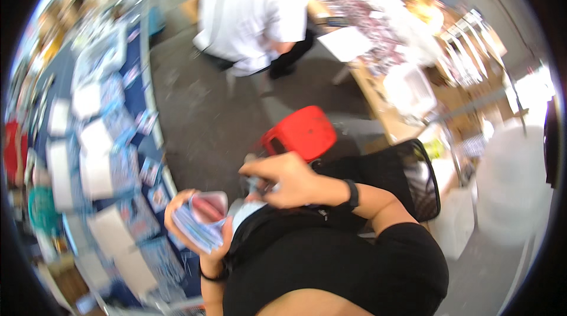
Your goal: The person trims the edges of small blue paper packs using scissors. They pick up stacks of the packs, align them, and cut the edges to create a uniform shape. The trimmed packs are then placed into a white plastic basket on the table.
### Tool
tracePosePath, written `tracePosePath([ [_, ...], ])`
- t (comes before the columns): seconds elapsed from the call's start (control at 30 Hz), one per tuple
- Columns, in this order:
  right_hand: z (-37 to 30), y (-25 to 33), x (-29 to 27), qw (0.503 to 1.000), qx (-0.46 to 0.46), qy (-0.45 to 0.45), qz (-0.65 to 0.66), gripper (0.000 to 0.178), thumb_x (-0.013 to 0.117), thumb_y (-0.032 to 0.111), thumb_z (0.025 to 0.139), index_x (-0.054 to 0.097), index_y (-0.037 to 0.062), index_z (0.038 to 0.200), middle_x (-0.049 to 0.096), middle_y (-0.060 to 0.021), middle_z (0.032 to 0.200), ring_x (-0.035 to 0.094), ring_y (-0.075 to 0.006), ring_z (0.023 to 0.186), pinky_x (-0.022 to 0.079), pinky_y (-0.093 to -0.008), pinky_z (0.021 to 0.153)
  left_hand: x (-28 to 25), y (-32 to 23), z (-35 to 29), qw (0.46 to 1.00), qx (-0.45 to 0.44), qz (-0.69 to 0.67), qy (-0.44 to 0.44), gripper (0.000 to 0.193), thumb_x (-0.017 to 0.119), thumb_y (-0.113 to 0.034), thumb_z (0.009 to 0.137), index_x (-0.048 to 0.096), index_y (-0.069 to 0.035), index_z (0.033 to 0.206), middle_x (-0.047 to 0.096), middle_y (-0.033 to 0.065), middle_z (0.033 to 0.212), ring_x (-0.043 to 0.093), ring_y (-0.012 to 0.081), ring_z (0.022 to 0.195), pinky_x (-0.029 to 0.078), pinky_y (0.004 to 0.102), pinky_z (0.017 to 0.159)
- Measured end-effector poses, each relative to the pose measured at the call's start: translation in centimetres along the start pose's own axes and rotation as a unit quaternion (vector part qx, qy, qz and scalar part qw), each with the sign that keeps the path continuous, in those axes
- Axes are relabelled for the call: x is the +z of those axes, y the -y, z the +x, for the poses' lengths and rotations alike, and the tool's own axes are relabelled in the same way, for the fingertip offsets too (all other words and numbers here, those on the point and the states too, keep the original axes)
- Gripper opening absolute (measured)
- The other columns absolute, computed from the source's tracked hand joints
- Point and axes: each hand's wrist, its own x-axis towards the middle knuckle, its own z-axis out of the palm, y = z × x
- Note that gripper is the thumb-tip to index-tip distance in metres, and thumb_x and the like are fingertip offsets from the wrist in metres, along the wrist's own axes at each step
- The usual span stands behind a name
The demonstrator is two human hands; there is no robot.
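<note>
My left hand is closed around a small stack of thin, pale blue and white cards or packets. A pinkish-red piece shows in the same grip, its kind blurred. To the right of it, in front of my body, my right hand is curled with its fingers bent inward. Something small and greyish seems to lie at its fingers, too smeared to name. The two hands are apart. Beside my left hand, on the blue-topped table, lie rows of blue printed packets and white card stacks.
A red stool stands on the grey floor just beyond my right hand. Farther off, a person in a white shirt sits by a wooden table heaped with small items. A black mesh-backed chair and white containers are at right.
</note>
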Motion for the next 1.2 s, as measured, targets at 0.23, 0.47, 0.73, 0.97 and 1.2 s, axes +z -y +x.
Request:
tracePosePath([
  [0.23, 2.8, -2.2, 2.3, 0.989, 0.116, 0.074, -0.055, 0.054, 0.081, 0.020, 0.069, 0.047, 0.0031, 0.108, 0.049, -0.0084, 0.061, 0.049, -0.0191, 0.053, 0.041, -0.0296, 0.051, -3.8, -0.3, -0.6, 0.994, -0.026, -0.108, -0.015, 0.084, 0.076, -0.014, 0.062, 0.024, -0.010, 0.127, 0.042, 0.0162, 0.115, 0.047, 0.0259, 0.103, 0.054, 0.0425, 0.077],
  [0.47, 5.2, -4.6, 10.7, 0.926, -0.028, 0.376, 0.019, 0.054, 0.080, 0.014, 0.069, 0.038, 0.0034, 0.102, 0.042, -0.0077, 0.059, 0.040, -0.0166, 0.052, 0.035, -0.0294, 0.050, -8.0, -4.3, -5.6, 0.962, -0.075, -0.097, -0.244, 0.085, 0.084, -0.021, 0.060, 0.030, -0.009, 0.124, 0.050, 0.0151, 0.109, 0.053, 0.0269, 0.100, 0.047, 0.0384, 0.083],
  [0.73, 2.7, -6.8, 28.6, 0.793, -0.335, 0.508, -0.011, 0.037, 0.071, 0.014, 0.068, 0.048, 0.0050, 0.095, 0.057, -0.0179, 0.072, 0.059, -0.0370, 0.072, 0.047, -0.0455, 0.064, -10.7, -10.8, -14.3, 0.888, -0.108, 0.030, -0.446, 0.091, 0.085, -0.022, 0.062, 0.026, -0.014, 0.130, 0.043, 0.0154, 0.119, 0.046, 0.0268, 0.112, 0.057, 0.0427, 0.079],
  [0.97, -1.1, -4.7, 39.4, 0.740, -0.487, 0.454, -0.100, 0.023, 0.064, 0.007, 0.067, 0.055, 0.0054, 0.088, 0.060, -0.0128, 0.077, 0.061, -0.0313, 0.076, 0.050, -0.0414, 0.063, -8.4, -12.2, -17.5, 0.852, -0.183, -0.012, -0.490, 0.093, 0.083, -0.025, 0.062, 0.023, -0.009, 0.131, 0.035, 0.0156, 0.122, 0.045, 0.0332, 0.116, 0.055, 0.0462, 0.084],
  [1.2, -4.1, -5.0, 43.0, 0.773, -0.477, 0.417, -0.025, 0.011, 0.058, 0.007, 0.073, 0.057, 0.0043, 0.083, 0.058, -0.0116, 0.077, 0.061, -0.0292, 0.076, 0.051, -0.0385, 0.066, -8.4, -11.9, -16.8, 0.875, -0.244, -0.092, -0.409, 0.088, 0.084, -0.023, 0.057, 0.029, -0.008, 0.125, 0.038, 0.0115, 0.112, 0.047, 0.0356, 0.112, 0.056, 0.0459, 0.080],
])
